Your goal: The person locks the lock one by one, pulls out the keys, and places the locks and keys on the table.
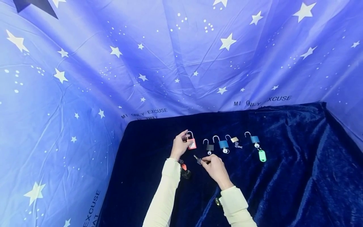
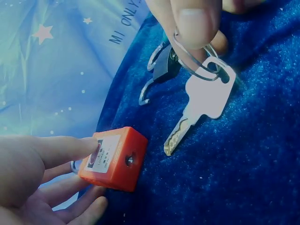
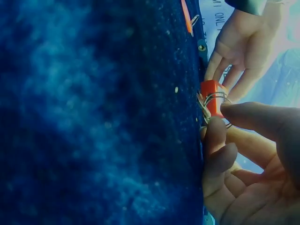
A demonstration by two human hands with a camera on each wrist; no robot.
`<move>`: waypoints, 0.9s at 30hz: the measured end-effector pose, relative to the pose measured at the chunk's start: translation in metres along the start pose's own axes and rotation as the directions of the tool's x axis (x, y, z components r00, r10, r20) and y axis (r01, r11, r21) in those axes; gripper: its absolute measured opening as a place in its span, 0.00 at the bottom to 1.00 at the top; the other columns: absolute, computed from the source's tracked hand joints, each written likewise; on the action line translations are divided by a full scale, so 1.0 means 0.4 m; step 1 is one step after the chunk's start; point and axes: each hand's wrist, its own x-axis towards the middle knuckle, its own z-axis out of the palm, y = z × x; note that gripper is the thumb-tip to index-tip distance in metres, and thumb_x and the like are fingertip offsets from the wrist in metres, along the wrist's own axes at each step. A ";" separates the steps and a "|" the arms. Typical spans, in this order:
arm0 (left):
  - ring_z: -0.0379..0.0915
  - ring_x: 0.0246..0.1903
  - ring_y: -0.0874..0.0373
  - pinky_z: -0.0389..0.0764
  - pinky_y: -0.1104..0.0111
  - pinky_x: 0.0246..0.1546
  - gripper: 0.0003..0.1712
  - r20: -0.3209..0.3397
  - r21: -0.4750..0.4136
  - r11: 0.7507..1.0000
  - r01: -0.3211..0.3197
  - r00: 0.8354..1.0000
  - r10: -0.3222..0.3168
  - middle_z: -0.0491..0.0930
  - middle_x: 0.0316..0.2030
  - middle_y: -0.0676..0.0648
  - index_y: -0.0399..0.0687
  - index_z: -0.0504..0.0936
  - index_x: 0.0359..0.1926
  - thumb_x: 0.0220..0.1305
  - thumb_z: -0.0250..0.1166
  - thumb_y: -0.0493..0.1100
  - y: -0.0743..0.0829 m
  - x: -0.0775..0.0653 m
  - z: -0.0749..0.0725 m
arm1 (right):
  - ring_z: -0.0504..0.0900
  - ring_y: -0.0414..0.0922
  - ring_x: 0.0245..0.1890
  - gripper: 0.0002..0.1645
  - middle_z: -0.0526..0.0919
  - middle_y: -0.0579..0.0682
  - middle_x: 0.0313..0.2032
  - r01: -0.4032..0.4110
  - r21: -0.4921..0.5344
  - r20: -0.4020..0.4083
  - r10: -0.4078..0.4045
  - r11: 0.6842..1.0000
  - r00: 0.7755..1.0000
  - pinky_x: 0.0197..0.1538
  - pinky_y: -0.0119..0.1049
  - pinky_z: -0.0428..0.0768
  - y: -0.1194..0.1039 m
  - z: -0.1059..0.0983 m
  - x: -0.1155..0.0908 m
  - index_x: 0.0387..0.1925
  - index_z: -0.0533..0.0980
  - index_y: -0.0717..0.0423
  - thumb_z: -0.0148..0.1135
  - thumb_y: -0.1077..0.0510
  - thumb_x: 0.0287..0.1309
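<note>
Between the thumb and fingers of my left hand (image 1: pixel 180 145) is a red padlock (image 2: pixel 115 159) with a white label. Its keyhole faces the right hand in the left wrist view, and its shackle (image 1: pixel 189 134) looks closed in the head view. My right hand (image 1: pixel 216 168) pinches a metal ring (image 2: pixel 190 61) from which a silver key (image 2: pixel 208 93) hangs. The key's blade points toward the padlock but stays apart from it. In the right wrist view, the ring (image 3: pixel 216 95) overlaps the red padlock (image 3: pixel 213 89) beyond the fingertips.
To the right lie a dark padlock (image 1: pixel 210 147), two blue padlocks (image 1: pixel 223 144) and a brass one (image 1: pixel 234 139), their shackles open and keys attached. A green tag (image 1: pixel 262 155) hangs off the far one. An orange tag (image 1: pixel 184 166) and a dark object (image 1: pixel 185 173) lie by the left sleeve.
</note>
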 end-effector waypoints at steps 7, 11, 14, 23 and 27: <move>0.84 0.44 0.48 0.85 0.63 0.44 0.31 0.037 0.029 0.999 -0.013 0.999 0.012 0.84 0.52 0.37 0.37 0.76 0.63 0.57 0.71 0.32 0.000 0.003 0.000 | 0.81 0.39 0.26 0.08 0.82 0.49 0.31 0.009 -0.007 -0.019 -0.010 1.000 1.000 0.32 0.39 0.80 0.006 -0.017 0.005 0.35 0.86 0.61 0.69 0.63 0.51; 0.85 0.42 0.48 0.84 0.63 0.44 0.27 0.062 0.055 0.998 -0.024 0.998 0.020 0.83 0.52 0.38 0.37 0.78 0.60 0.57 0.70 0.32 -0.001 0.001 0.002 | 0.83 0.42 0.30 0.08 0.82 0.50 0.33 -0.024 -0.029 -0.001 0.024 0.999 1.000 0.38 0.44 0.81 0.012 -0.025 0.014 0.37 0.86 0.60 0.68 0.62 0.54; 0.84 0.45 0.47 0.84 0.61 0.47 0.25 0.058 0.071 0.997 -0.031 0.998 0.027 0.83 0.52 0.38 0.37 0.80 0.58 0.58 0.70 0.32 0.002 0.000 0.003 | 0.83 0.44 0.31 0.08 0.83 0.50 0.34 -0.026 -0.028 -0.011 0.025 0.999 1.000 0.40 0.46 0.80 0.016 -0.030 0.021 0.38 0.86 0.59 0.68 0.62 0.56; 0.82 0.50 0.46 0.81 0.58 0.54 0.18 -0.024 0.033 0.996 -0.082 0.996 0.083 0.85 0.49 0.38 0.35 0.83 0.52 0.59 0.68 0.32 0.025 0.004 0.009 | 0.84 0.49 0.37 0.16 0.81 0.55 0.40 -0.044 0.036 -0.061 0.046 0.998 0.997 0.45 0.50 0.78 0.019 -0.054 0.042 0.49 0.80 0.63 0.65 0.59 0.61; 0.84 0.46 0.47 0.83 0.61 0.50 0.16 -0.010 -0.003 0.995 -0.098 0.995 0.098 0.86 0.46 0.38 0.34 0.83 0.51 0.62 0.67 0.34 0.037 -0.003 0.027 | 0.82 0.52 0.41 0.24 0.79 0.59 0.46 -0.062 0.047 -0.079 0.066 0.997 0.995 0.47 0.50 0.77 0.027 -0.060 0.052 0.56 0.75 0.66 0.64 0.58 0.62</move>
